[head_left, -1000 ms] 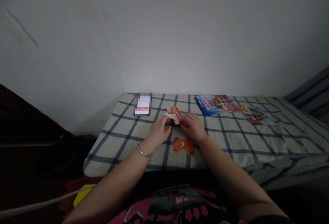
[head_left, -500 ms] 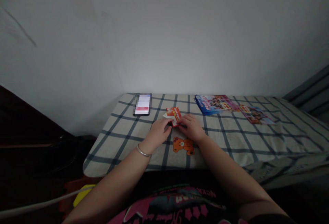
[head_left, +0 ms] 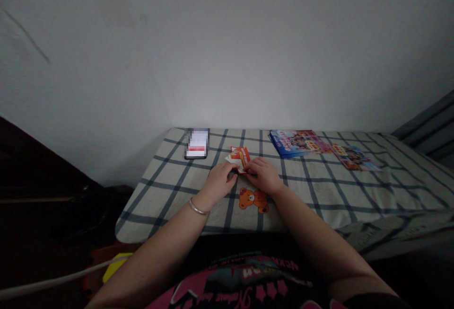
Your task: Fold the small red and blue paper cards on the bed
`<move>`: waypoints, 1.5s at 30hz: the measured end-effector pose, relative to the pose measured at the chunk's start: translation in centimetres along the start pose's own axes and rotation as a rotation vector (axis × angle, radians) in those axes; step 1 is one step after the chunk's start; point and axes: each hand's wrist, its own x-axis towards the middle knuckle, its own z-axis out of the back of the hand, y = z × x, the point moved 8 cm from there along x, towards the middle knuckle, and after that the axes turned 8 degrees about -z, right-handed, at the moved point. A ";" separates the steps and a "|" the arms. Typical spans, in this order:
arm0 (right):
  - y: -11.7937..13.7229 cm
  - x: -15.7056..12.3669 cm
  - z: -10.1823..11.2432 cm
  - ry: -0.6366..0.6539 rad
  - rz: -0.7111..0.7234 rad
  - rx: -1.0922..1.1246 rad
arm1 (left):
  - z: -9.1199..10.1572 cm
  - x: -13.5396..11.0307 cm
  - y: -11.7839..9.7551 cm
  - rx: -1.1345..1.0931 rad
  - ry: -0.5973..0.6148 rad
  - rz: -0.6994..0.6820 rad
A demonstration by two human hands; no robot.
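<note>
A folded piece of red, white and orange printed paper lies on the checked tablecloth between my hands. My left hand, with a silver bangle at the wrist, pinches its near left edge. On the near right edge, the fingers of my right hand close over the paper. Both hands partly hide the near edge of the sheet. Just below them an orange bear picture shows on the cloth.
At the back left lies a phone with a lit, blurred screen. A stack of colourful leaflets sits at the back right, and another leaflet lies beside it. The white wall rises behind the table.
The paper's near edge has shifted slightly under my fingers, and less red shows there. Both hands keep nearly the same place and grip.
</note>
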 end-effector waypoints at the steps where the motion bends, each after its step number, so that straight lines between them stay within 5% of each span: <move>1: 0.0 0.0 0.0 0.006 0.000 0.004 | 0.0 0.0 0.0 0.005 0.000 -0.002; 11: -1.0 -0.1 -0.4 0.029 -0.113 0.104 | 0.0 0.1 -0.1 0.010 -0.005 -0.014; 45: -0.9 0.0 -0.6 0.043 -0.102 0.057 | 0.1 0.2 -0.4 0.033 0.022 -0.026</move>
